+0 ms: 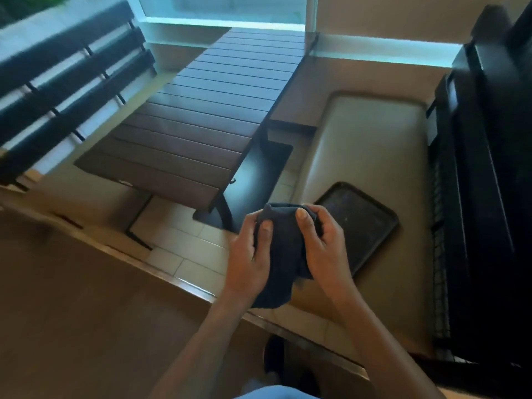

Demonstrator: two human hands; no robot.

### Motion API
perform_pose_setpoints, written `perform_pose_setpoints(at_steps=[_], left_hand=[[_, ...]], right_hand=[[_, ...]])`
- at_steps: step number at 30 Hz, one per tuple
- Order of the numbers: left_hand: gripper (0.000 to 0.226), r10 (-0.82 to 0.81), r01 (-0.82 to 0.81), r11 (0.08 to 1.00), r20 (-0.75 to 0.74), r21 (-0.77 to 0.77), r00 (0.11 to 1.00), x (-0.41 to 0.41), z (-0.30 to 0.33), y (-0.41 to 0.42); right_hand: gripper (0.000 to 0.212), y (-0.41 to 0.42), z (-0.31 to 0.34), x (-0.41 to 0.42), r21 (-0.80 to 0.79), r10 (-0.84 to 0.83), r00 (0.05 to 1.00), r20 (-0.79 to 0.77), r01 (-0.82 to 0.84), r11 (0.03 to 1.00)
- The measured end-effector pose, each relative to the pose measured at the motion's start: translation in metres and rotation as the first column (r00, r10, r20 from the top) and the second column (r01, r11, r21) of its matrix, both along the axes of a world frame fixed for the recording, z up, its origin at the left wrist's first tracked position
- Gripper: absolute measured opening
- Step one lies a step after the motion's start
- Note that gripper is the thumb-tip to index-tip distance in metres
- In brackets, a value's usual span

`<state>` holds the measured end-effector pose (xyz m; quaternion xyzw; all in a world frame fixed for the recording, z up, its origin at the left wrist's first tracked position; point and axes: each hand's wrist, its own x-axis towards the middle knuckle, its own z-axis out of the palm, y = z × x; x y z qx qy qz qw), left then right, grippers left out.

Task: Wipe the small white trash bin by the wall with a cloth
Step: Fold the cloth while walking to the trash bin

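Note:
A dark cloth is bunched between both my hands in front of me, low in the middle of the view. My left hand grips its left side with the thumb pressed on top. My right hand grips its right side, thumb on the upper fold. The cloth's lower end hangs down between my wrists. No small white trash bin shows in this view.
A brown slatted table on a black base stands ahead. A dark slatted bench back is at the left. A beige cushioned seat at the right bears a black tray. A black frame rises at the far right. Tiled floor lies below.

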<state>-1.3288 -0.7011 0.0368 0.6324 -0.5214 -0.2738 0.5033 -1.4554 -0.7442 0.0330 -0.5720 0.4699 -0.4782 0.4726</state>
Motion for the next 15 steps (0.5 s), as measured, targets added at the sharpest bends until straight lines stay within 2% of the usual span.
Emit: perform_pose_setpoints(at_steps=[3, 8, 15], left_hand=[[0.022, 0.057, -0.058, 0.998, 0.016, 0.040, 0.998, -0.004, -0.013, 0.023], [0.018, 0.158, -0.163, 0.983, 0.061, 0.085, 0.986, -0.001, -0.025, 0.057], [0.021, 0.293, -0.289, 0.950, -0.023, 0.119, 0.956, 0.015, -0.027, 0.104]], right_hand=[[0.022, 0.013, -0.017, -0.001, 0.049, 0.033, 0.999, -0.040, -0.031, 0.998], [0.022, 0.035, -0.029, 0.005, 0.104, 0.119, 0.993, -0.019, -0.117, 0.988], [0.022, 0.065, -0.041, 0.036, 0.180, 0.275, 0.961, 0.008, -0.272, 0.945]])
